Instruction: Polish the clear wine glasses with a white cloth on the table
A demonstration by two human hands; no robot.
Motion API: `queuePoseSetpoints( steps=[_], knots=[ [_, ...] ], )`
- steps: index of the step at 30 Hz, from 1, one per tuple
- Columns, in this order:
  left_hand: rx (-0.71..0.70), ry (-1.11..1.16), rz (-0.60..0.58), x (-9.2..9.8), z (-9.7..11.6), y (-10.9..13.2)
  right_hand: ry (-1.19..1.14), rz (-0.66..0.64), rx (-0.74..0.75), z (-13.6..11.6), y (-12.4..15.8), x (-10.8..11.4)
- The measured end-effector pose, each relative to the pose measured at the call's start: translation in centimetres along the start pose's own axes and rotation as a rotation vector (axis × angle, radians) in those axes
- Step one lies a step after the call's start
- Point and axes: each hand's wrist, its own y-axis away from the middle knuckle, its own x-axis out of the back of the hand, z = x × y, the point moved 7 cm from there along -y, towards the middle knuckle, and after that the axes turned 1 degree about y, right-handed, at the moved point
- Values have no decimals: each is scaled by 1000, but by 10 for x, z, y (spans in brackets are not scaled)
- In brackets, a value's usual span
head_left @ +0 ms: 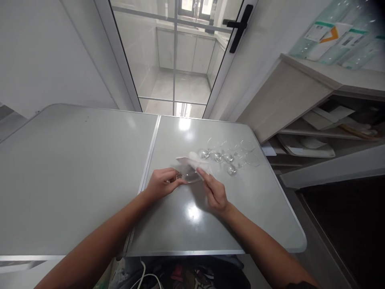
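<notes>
Over the right half of the table, my left hand (159, 182) is closed around the stem end of a clear wine glass (190, 176), which lies on its side in the air. A white cloth or tissue (195, 159) is pinched in my right hand (215, 192) and lies against the glass bowl. The cloth and fingers hide part of the bowl. Just beyond, to the right, several clear stemmed glasses (231, 158) stand close together, their round feet plainest to see.
The grey table (90, 180) has a metal seam (150, 148) across it. A glazed door (174, 48) with a black handle (239, 26) is behind it. To the right, a wooden shelf unit (309, 80) bears wrapped clear bottles (331, 40) on top and papers and trays inside.
</notes>
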Motion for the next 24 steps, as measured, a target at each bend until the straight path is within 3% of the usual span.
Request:
queuePoseSetpoints(
  steps=[3,6,10,12,15,19,24],
  knots=[
    [190,139,-44,-1,-10,-4,52,-156,164,-12,-1,-8],
    [161,194,-81,-3,-9,-3,90,-226,236,-16,-2,-10],
    [46,165,-87,-4,-2,1,13,-176,106,-7,-2,-6],
    [65,213,-85,-5,-1,1,-73,-142,-4,1,-2,-7],
    [248,318,-56,-4,-11,0,-135,-137,-82,7,-1,-12],
    [505,468,-60,-10,-28,4,-65,-167,-11,4,1,-18],
    [604,503,-39,-11,-35,5,94,-192,114,-2,4,-14]
  ],
)
